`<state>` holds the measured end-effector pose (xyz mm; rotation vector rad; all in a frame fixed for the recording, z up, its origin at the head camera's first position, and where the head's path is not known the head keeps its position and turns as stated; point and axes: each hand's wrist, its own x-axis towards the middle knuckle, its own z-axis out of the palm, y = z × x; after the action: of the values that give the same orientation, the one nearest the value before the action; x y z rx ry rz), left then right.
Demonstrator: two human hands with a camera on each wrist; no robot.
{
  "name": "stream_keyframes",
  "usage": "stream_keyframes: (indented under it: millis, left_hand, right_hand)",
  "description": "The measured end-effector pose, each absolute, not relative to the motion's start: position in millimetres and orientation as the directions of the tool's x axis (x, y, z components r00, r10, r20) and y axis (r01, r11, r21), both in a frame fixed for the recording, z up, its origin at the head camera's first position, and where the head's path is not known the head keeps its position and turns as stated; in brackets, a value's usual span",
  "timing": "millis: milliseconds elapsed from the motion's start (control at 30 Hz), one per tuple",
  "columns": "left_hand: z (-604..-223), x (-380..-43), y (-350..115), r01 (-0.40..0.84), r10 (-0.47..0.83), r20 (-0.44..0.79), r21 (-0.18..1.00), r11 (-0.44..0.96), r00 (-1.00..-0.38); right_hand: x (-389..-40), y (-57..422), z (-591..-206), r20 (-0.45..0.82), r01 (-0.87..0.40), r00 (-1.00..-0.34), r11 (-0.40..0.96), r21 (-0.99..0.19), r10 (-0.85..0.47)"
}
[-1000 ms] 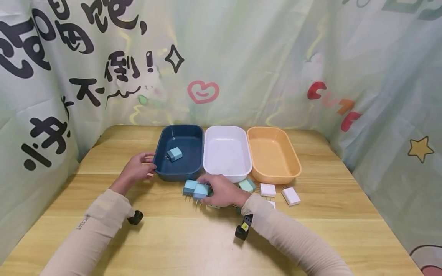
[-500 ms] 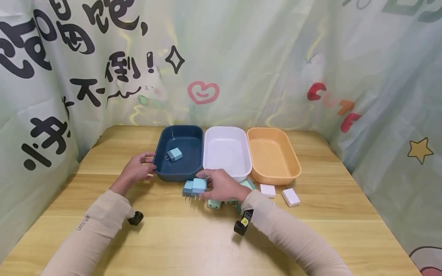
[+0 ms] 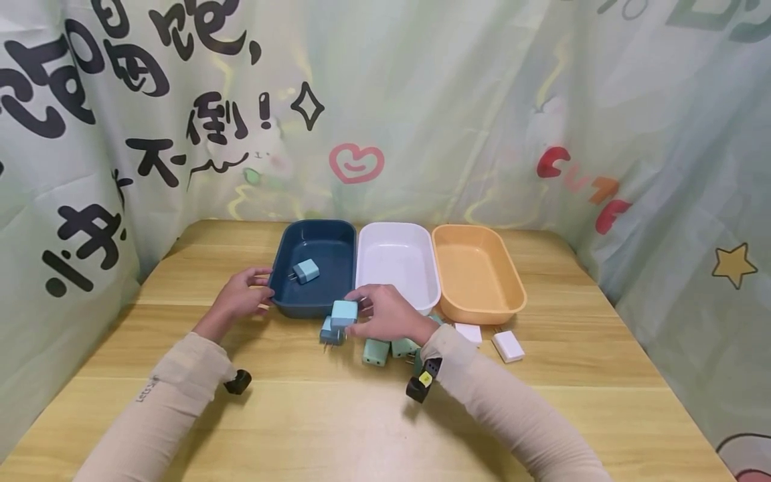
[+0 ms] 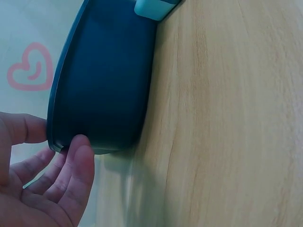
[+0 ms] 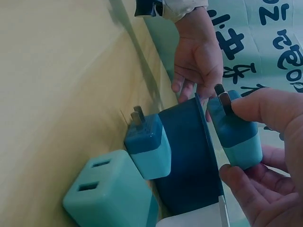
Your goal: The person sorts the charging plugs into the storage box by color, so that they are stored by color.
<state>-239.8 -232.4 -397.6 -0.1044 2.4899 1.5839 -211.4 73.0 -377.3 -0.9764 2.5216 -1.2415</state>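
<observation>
My right hand point(image 3: 391, 314) pinches a blue charger plug point(image 3: 344, 314) between thumb and fingers, raised near the front edge of the dark blue tray point(image 3: 313, 309). Its metal prongs point up by the thumb in the right wrist view, where the held charger plug point(image 5: 236, 132) shows close. Below it on the table lies another blue charger plug point(image 3: 329, 335). A further blue charger plug point(image 3: 306, 270) sits inside the dark blue tray. My left hand point(image 3: 241, 294) rests its fingertips against that tray's left side; in the left wrist view the left hand point(image 4: 52, 184) touches the rim and outer wall.
Beside the dark blue tray stand a white tray point(image 3: 397, 261) and an orange tray point(image 3: 478, 268), side by side. Several green charger plugs point(image 3: 376, 353) lie in front, partly under my right arm. White charger plugs point(image 3: 508, 346) lie to the right. A printed curtain point(image 3: 421, 120) hangs behind the table.
My right hand has lifted the blue charger plug off the table, upward and slightly left toward the dark blue tray. More green charger plugs are uncovered. The left hand stays against the tray.
</observation>
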Motion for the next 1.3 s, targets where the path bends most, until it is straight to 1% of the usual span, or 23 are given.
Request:
stream_keyframes:
  millis: [167, 400, 700, 967, 1300]
  left_hand:
    - [-396, -240, -232, -0.171, 0.034, -0.206, 0.884, 0.435, -0.978]
    - [-396, -239, -232, -0.165, 0.036, -0.201, 0.883, 0.439, -0.979]
    - [-396, -238, -231, -0.167, 0.031, -0.200, 0.888, 0.429, -0.979]
    - [-397, -236, -231, -0.155, 0.036, -0.188, 0.893, 0.422, -0.982]
    - [-399, -239, -232, -0.159, 0.032, -0.190, 0.895, 0.417, -0.981]
  right_hand:
    - [-217, 71, -376, 0.155, -0.503, -0.777, 0.454, -0.735, -0.610]
    - [-223, 66, -374, 0.137, -0.474, -0.797, 0.470, -0.744, -0.588]
    - [-234, 61, -375, 0.196, -0.500, -0.806, 0.465, -0.731, -0.558]
    - [-243, 58, -375, 0.183, -0.472, -0.820, 0.461, -0.751, -0.542]
    - [-254, 54, -376, 0.167, -0.462, -0.830, 0.487, -0.741, -0.533]
